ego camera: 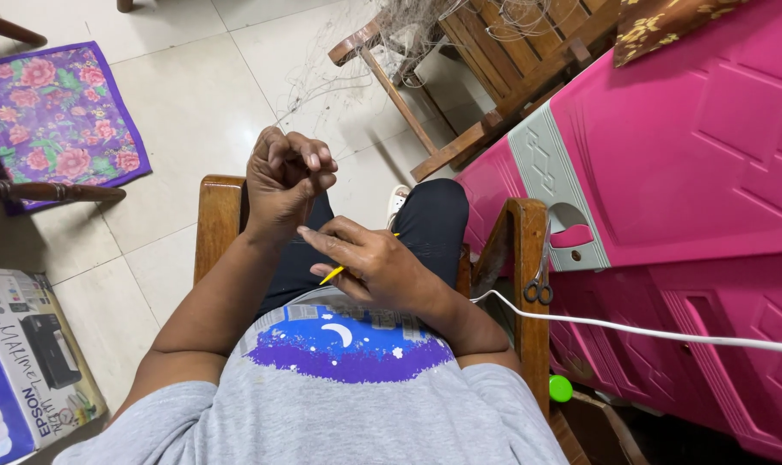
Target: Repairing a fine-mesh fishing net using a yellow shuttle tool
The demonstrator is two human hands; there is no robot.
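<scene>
Grey shirt (339, 405) with a blue moon print fills the bottom edge, person seated in a wooden chair (529, 284). Left hand (283, 181) is raised, fingers clenched around thin pale net thread (309, 90) that runs up toward a tangled net (408, 30) draped on another wooden chair (494, 60). Right hand (378, 263) sits lower over the lap, grasping a yellow netting needle (331, 275), tip poking out left of the palm. Scissors (539, 280) hang by the right armrest. White cable (632, 329) crosses right, over a pink plastic cabinet (692, 155). Green cap (561, 388) below the armrest. Floral purple mat (55, 116) lies far left on the tile floor (193, 95), printer box (25, 362) at bottom left.
</scene>
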